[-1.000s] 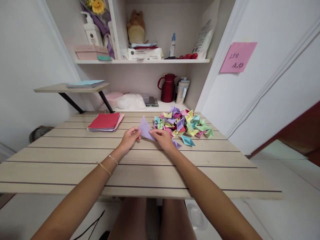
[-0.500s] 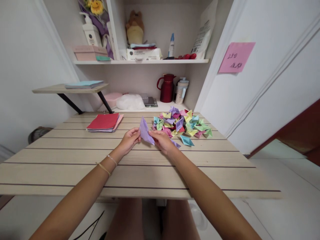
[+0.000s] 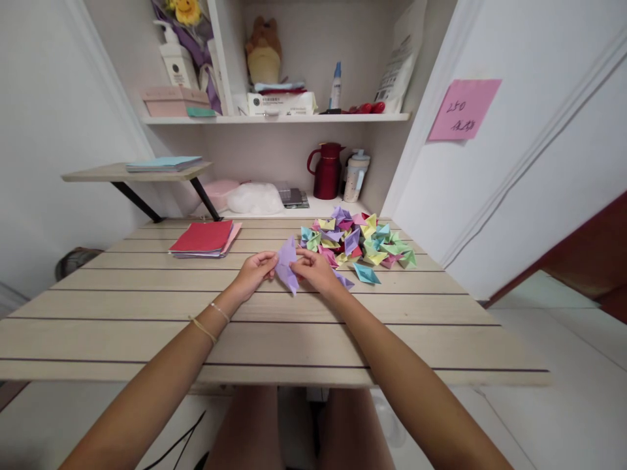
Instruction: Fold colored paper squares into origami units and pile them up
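Observation:
Between my two hands is a folded piece of purple paper point(image 3: 286, 266), held just above the wooden table point(image 3: 274, 339). My left hand point(image 3: 255, 273) pinches its left edge. On the other side, the thumb and fingers of my right hand point(image 3: 314, 269) are closed on its right edge; the exact fingertip contact is partly hidden. A pile of small folded paper boats point(image 3: 351, 240) in several colours sits just beyond my right hand. Nearest to that hand lie a purple paper boat point(image 3: 345, 281) and a teal paper boat point(image 3: 366, 273).
At the left lies a stack of coloured paper point(image 3: 204, 237), red on top. A small raised shelf point(image 3: 98, 172) carries blue paper point(image 3: 164, 164). Behind the table stand a dark red jug point(image 3: 328, 173), a light tumbler point(image 3: 355, 177) and a white plastic bag point(image 3: 255, 198).
The purple paper has turned and opened out between my hands, showing a broader, pointed shape. My right hand has shifted its fingers on it; my left hand stays nearly in place.

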A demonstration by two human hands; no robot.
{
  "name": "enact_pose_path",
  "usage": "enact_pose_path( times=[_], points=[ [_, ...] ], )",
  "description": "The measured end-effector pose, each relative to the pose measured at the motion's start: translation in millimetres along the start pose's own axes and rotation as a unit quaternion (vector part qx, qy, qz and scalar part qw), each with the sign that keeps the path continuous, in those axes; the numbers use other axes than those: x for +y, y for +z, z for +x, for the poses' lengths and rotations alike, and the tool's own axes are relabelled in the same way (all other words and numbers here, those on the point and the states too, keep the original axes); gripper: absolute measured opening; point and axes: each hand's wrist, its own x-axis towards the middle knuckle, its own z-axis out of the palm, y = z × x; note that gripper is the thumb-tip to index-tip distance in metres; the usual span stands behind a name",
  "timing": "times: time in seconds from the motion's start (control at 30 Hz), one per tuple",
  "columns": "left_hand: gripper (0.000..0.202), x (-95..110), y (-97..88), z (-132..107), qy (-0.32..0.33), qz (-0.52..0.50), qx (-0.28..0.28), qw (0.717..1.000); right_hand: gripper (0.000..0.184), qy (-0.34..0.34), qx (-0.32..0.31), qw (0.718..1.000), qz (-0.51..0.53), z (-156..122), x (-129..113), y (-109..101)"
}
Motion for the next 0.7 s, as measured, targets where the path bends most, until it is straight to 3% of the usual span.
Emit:
enact_pose_path(
  times=[0.13, 0.3, 0.5, 0.7],
  points=[
    [0.029, 0.3, 0.2, -0.8, -0.011, -0.006, -0.005, 1.000, 0.026, -0.035, -0.010, 0.996, -0.078, -0.9, 1.0, -0.3],
    [0.030, 1.5, 1.7, -2.9, -0.055, -0.037, -0.020, 0.998, 0.023, -0.092, 0.029, 0.984, -0.151, -1.1, 1.3, -2.7],
    [0.034, 0.2, 0.2, -3.2, -0.109, -0.054, -0.043, 0.992, 0.019, -0.191, 0.097, 0.911, -0.352, -5.0, -4.3, -3.7],
    [0.028, 2.6, 3.6, -6.1, -0.120, -0.028, -0.053, 0.991, 0.017, -0.175, 0.126, 0.864, -0.455, -7.4, -3.3, -0.8]
  ],
)
